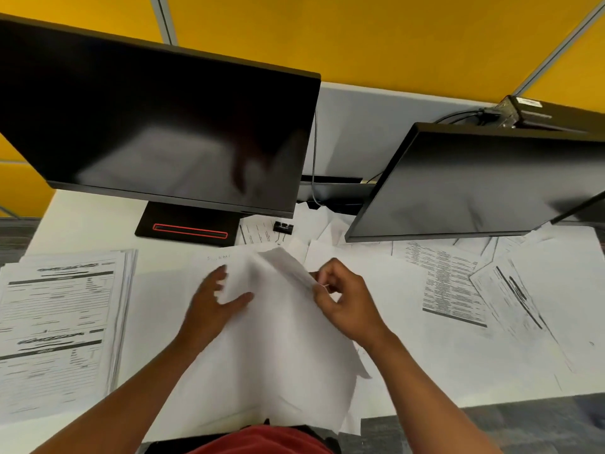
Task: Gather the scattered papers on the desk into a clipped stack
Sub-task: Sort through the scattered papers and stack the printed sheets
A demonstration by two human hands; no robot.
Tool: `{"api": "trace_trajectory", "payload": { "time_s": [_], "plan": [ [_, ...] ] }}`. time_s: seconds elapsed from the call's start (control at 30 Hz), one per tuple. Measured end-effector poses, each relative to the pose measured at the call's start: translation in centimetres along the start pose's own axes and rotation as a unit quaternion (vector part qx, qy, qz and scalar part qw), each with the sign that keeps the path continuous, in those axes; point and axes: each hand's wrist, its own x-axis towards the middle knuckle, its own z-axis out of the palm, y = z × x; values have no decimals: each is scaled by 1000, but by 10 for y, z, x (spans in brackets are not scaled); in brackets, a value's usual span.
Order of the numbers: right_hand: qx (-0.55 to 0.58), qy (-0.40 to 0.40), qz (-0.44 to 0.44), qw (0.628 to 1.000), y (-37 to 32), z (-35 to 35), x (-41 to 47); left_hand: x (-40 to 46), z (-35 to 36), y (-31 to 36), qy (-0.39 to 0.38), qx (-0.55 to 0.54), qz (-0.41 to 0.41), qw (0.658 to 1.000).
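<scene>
Head | left hand (216, 301) open under sheet (262, 322); right hand (343, 299) pinches its corner

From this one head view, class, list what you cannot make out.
- Text on the printed sheets: blurred.
- The thin object pinched by the right hand: too small.
- Sheets under the left hand: count hidden, overlapping.
- Left paper stack: cut by the frame edge.
- Binder clip: small, partly behind the monitor.

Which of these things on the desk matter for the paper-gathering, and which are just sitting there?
For the job:
held sheets
printed stack
scattered pages
binder clip
left hand
right hand

Lying about:
left monitor
right monitor
cables
</scene>
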Motion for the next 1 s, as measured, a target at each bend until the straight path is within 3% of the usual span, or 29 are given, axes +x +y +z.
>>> {"api": "trace_trajectory", "payload": {
  "time_s": [0.07, 0.1, 0.2, 0.3, 0.4, 0.47, 0.53, 0.67, 0.77, 0.87, 1.0],
  "plan": [
    [68, 6, 2, 998, -23, 5, 6, 6, 1, 21, -122, -143, -40, 981],
    [105, 9, 5, 994, -29, 3, 11, 10, -1, 30, -146, -202, -46, 967],
    [207, 32, 22, 978, -30, -13, 20, 19, -9, 54, -156, -337, 2, 928],
    [231, 48, 99, 967, 6, -37, 22, 26, -20, 75, -104, -376, 53, 919],
    [121, 178, 258, 942, 81, -61, 10, 34, -30, 88, -60, -371, 64, 924],
    [-56, 230, 407, 882, 133, -73, -6, 36, -30, 94, -52, -356, 67, 931],
    [-167, 223, 498, 821, 168, -77, -26, 34, -25, 99, -39, -324, 67, 943],
    [-204, 207, 492, 821, 186, -80, -39, 28, -16, 101, -18, -296, 61, 953],
    [-170, 203, 503, 823, 192, -83, -33, 29, -20, 113, -19, -392, 47, 918],
    [-154, 207, 510, 821, 195, -88, -31, 35, -37, 128, -75, -462, 56, 882],
    [-163, 196, 498, 829, 199, -92, -27, 45, -63, 123, -205, -402, 60, 890]
  ]
}}
